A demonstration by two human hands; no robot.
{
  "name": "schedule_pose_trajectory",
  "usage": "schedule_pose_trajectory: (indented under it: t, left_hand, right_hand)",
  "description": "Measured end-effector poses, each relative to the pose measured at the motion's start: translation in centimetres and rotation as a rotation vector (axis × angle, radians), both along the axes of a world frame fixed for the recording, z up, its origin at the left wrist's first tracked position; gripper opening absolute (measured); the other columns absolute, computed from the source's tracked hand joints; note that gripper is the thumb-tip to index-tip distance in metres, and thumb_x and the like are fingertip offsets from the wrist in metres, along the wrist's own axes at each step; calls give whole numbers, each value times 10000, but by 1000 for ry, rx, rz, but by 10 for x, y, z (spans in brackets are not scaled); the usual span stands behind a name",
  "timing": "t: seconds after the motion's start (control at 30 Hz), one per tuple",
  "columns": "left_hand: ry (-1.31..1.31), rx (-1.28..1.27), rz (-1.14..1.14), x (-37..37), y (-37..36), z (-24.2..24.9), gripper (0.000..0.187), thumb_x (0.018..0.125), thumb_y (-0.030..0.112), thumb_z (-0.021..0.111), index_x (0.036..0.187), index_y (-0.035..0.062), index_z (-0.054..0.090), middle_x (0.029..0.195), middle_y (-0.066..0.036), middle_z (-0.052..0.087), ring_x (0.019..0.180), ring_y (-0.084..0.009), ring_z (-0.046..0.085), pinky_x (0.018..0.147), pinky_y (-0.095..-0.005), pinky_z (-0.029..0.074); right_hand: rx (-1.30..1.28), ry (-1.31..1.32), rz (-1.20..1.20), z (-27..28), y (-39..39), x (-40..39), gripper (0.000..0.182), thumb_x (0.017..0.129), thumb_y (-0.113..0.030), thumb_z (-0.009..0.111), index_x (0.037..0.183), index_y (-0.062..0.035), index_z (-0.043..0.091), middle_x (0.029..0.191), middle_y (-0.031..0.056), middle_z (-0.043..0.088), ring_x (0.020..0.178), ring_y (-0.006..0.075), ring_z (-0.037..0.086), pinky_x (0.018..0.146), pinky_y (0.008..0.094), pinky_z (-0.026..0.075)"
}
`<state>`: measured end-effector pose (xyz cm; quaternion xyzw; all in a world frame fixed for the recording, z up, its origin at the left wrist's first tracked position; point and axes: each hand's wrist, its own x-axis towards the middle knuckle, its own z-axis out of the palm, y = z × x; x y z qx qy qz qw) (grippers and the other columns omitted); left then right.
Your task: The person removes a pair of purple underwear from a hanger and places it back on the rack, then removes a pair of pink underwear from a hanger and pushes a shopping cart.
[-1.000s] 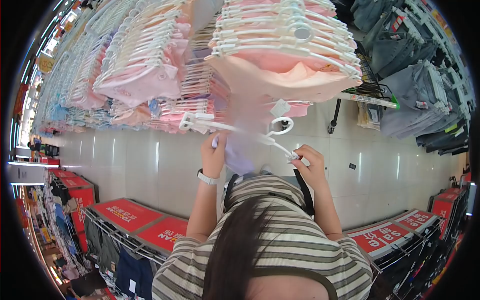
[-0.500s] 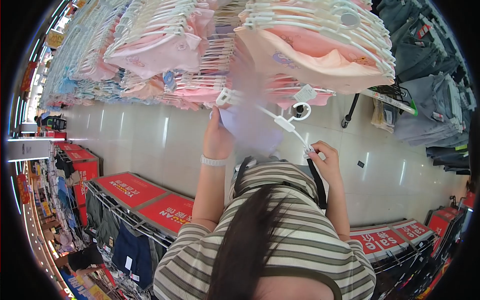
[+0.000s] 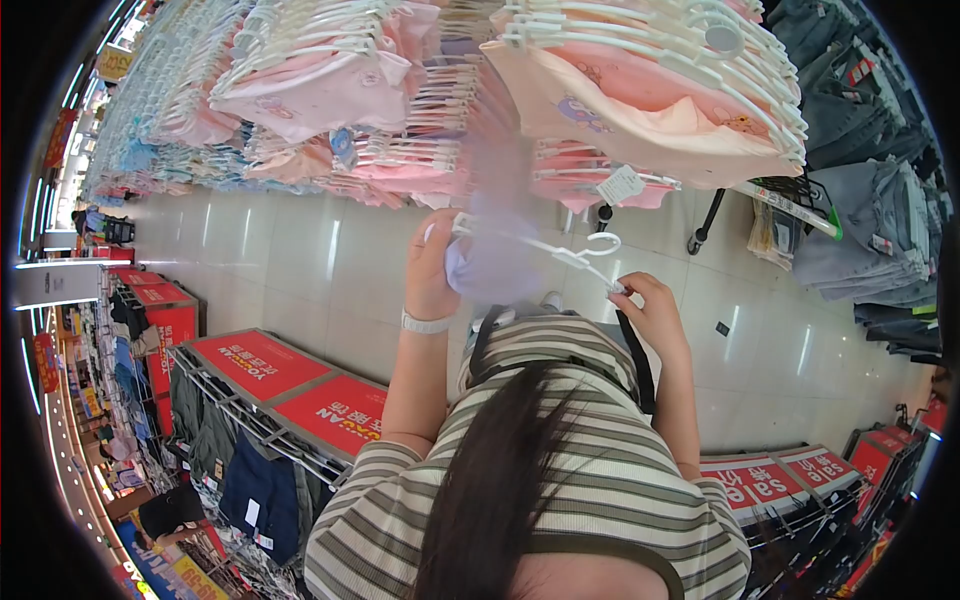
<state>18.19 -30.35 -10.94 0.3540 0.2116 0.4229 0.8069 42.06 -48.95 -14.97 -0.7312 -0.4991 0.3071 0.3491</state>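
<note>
In front of my waist hangs a white plastic clip hanger [image 3: 575, 257], its hook pointing right. My left hand [image 3: 430, 275], with a pale band on the wrist, is closed at the hanger's left end and grips a lavender cloth garment [image 3: 468, 268] there. The garment is bunched beside the fingers, and a blurred patch hides much of it and part of the hanger bar. At the other end, my right hand [image 3: 650, 308] pinches the hanger's right clip between thumb and fingers. No cloth shows at that clip.
Ahead are racks of pink children's garments [image 3: 310, 95] and peach ones [image 3: 650, 110] on white hangers. Grey and dark trousers [image 3: 860, 220] hang at the right. Behind me are racks topped with red signs [image 3: 260, 365]. A rack leg with a caster [image 3: 697, 240] stands on the tiled floor.
The hanger's left end has come down and closer to my left hand, so the bar is less steep. The lavender cloth is now bunched by that hand. My right hand keeps its pinch.
</note>
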Motion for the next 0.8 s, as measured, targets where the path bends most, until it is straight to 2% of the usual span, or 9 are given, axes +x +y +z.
schedule_pose_trajectory:
  t: [0.07,0.13,0.23,0.3,0.43,0.5,0.57,0.6,0.8]
  left_hand:
    - [76,-15,49,7,-5,8,263,936,230,479,1045,8,566,892,-48,610,775,-114,577,687,-246,466]
    - [198,-27,151,15,-9,14,273,942,236,455,1019,-10,544,681,3,487,610,-73,456,540,-209,387]
    - [226,-15,231,24,-10,15,253,936,219,471,988,-12,562,678,3,490,611,-71,457,549,-210,391]
    - [278,33,223,23,-11,11,244,932,212,482,968,-11,572,692,1,505,619,-69,465,558,-208,397]
    - [328,114,139,30,-21,16,219,918,189,505,920,-11,594,755,-16,561,669,-61,502,586,-202,414]
    - [346,109,74,34,-26,15,213,915,183,509,918,-11,595,773,-23,574,686,-61,515,598,-204,421]
    - [366,104,11,38,-29,14,207,912,178,513,915,-11,596,792,-30,588,704,-61,529,610,-206,429]
    - [424,205,-2,41,-30,12,210,913,180,513,914,-13,596,792,-31,592,709,-66,536,618,-209,435]
    - [555,417,-43,42,-35,-2,223,916,186,506,918,-20,593,825,-36,598,715,-84,550,639,-219,449]
  right_hand:
    - [16,-49,21,-3,3,1,238,754,-144,656,931,6,604,842,130,607,784,273,585,716,342,453]
    - [35,-100,42,-1,8,0,253,755,-146,655,956,0,601,866,131,611,816,281,586,741,351,456]
    - [159,-278,32,13,17,-1,263,758,-127,648,986,-8,594,906,132,613,853,277,588,764,340,462]
    - [148,-119,-204,26,21,0,281,757,-103,638,1017,-8,585,930,135,608,881,281,588,780,337,462]
    - [256,14,-213,54,27,-5,302,755,-89,632,1042,-12,575,955,132,603,902,280,588,792,343,463]
    - [421,46,-28,67,40,-19,307,738,-24,639,1037,-3,573,926,135,602,847,244,591,775,302,453]
    - [433,45,25,73,55,-31,307,734,-24,645,1031,-4,573,922,132,601,841,243,588,769,305,454]
    - [447,42,81,75,61,-36,306,731,-25,650,1026,-4,573,919,129,600,835,241,585,763,309,455]
    - [491,147,114,73,75,-51,306,716,-49,677,1001,-6,574,894,118,598,760,242,580,710,305,465]
